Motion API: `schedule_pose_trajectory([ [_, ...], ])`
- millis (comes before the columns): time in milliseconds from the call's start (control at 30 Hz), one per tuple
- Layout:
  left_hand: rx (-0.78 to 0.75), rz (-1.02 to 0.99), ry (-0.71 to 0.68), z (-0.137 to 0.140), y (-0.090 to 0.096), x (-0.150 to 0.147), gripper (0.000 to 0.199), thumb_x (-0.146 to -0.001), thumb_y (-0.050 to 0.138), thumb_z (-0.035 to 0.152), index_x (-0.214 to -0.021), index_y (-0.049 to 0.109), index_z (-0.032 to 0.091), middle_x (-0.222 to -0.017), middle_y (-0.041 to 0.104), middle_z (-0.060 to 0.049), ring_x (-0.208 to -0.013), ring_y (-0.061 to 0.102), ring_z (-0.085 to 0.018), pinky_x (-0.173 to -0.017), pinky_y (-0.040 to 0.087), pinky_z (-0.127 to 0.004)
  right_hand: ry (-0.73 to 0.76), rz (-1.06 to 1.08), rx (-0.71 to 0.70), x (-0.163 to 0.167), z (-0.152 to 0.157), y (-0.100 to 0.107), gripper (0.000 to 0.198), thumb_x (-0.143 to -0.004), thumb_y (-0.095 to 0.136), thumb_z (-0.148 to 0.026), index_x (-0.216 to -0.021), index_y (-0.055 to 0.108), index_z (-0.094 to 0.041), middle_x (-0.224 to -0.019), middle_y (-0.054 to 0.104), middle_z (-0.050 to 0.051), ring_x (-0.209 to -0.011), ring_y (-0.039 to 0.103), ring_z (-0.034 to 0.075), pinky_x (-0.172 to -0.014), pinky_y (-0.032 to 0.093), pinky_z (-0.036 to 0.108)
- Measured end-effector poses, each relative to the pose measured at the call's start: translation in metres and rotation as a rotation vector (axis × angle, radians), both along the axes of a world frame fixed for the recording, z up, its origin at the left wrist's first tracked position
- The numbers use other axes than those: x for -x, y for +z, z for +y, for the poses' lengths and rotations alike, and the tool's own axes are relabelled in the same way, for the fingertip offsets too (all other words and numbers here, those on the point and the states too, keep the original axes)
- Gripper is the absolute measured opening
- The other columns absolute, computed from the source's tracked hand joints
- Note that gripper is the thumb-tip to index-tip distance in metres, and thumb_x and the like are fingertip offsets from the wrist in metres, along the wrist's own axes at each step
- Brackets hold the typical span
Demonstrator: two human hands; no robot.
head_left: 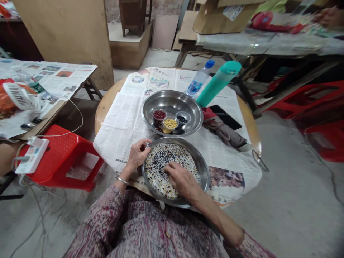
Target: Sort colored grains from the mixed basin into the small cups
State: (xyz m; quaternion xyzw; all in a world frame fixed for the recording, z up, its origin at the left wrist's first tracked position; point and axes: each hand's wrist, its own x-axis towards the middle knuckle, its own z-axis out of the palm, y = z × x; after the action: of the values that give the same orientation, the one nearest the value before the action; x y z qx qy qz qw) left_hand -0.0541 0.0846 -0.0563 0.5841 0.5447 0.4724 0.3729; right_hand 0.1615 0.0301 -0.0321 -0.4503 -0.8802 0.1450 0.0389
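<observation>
A steel basin (204, 172) at the table's near edge holds a layer of mixed white, yellow, dark red and black grains and beans (174, 154). My left hand (139, 152) grips the basin's rim at its upper left. Over the middle of the mix is my right hand (178, 175), its fingers bent and pinched together at the grains; what lies between the fingertips is hidden. Just beyond stands a second steel basin (161, 98) with three clear cups: red beans (159, 114), yellow beans (170, 124) and black beans (182, 119). Some loose beans lie beside the cups.
Newspaper (115, 118) covers the round table. A clear bottle with a blue cap (199, 79), a teal bottle (219, 84), a dark phone-like slab (225, 116) and a grey-red cloth bundle (223, 129) sit to the right. A red stool (64, 157) carries a power strip (32, 156).
</observation>
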Motion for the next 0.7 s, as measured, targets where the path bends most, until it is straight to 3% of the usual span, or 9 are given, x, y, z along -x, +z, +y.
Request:
schedule_pose_trajectory([
  [167,0.000,0.001,0.003,0.000,0.003,0.000,0.021,-0.079,0.062,0.016,-0.099,0.069,0.017,-0.064,0.048,0.006,-0.059,0.043,-0.009,-0.059,0.035,-0.021,-0.198,0.067,-0.119,0.001,0.026,0.007,0.030,-0.093,0.049,-0.015,-0.119,0.063,-0.019,-0.117,0.064,0.013,-0.109,0.058,0.028,-0.089,0.051,0.040],
  [300,0.014,0.013,0.003,-0.001,0.006,0.000,0.020,-0.079,0.061,0.017,-0.098,0.069,0.017,-0.064,0.048,0.006,-0.059,0.044,-0.009,-0.060,0.036,-0.021,-0.155,0.096,-0.102,0.030,0.039,0.012,0.047,-0.086,0.066,-0.038,-0.127,0.060,-0.018,-0.128,0.060,0.016,-0.119,0.052,0.034,-0.096,0.047,0.049],
  [400,0.011,0.024,0.007,-0.001,0.005,0.000,0.021,-0.079,0.061,0.016,-0.098,0.069,0.017,-0.064,0.048,0.007,-0.058,0.044,-0.009,-0.060,0.037,-0.021,0.048,0.137,-0.043,0.048,0.036,0.011,0.034,-0.083,0.068,-0.029,-0.115,0.063,-0.018,-0.125,0.061,0.013,-0.115,0.052,0.030,-0.096,0.047,0.045],
  [500,0.002,0.016,0.014,-0.001,0.004,-0.001,0.022,-0.079,0.060,0.014,-0.098,0.069,0.017,-0.063,0.046,0.007,-0.057,0.042,-0.009,-0.059,0.036,-0.021,0.212,0.099,0.017,0.049,0.029,0.009,0.014,-0.083,0.060,-0.013,-0.094,0.065,-0.020,-0.104,0.064,0.008,-0.099,0.056,0.023,-0.087,0.047,0.036],
  [600,0.006,0.007,0.011,-0.001,0.004,-0.001,0.021,-0.078,0.061,0.014,-0.097,0.069,0.017,-0.063,0.044,0.007,-0.057,0.040,-0.009,-0.058,0.035,-0.021,0.185,0.010,0.028,0.029,0.022,0.008,0.019,-0.084,0.052,-0.005,-0.085,0.064,-0.020,-0.090,0.063,0.007,-0.088,0.056,0.020,-0.077,0.045,0.032],
  [700,0.010,-0.003,0.003,0.000,0.004,-0.001,0.020,-0.078,0.062,0.015,-0.097,0.070,0.017,-0.063,0.044,0.007,-0.057,0.040,-0.009,-0.058,0.035,-0.021,0.093,0.007,0.009,-0.004,0.015,0.005,0.023,-0.082,0.049,-0.003,-0.082,0.063,-0.021,-0.089,0.063,0.006,-0.087,0.057,0.020,-0.077,0.046,0.031],
])
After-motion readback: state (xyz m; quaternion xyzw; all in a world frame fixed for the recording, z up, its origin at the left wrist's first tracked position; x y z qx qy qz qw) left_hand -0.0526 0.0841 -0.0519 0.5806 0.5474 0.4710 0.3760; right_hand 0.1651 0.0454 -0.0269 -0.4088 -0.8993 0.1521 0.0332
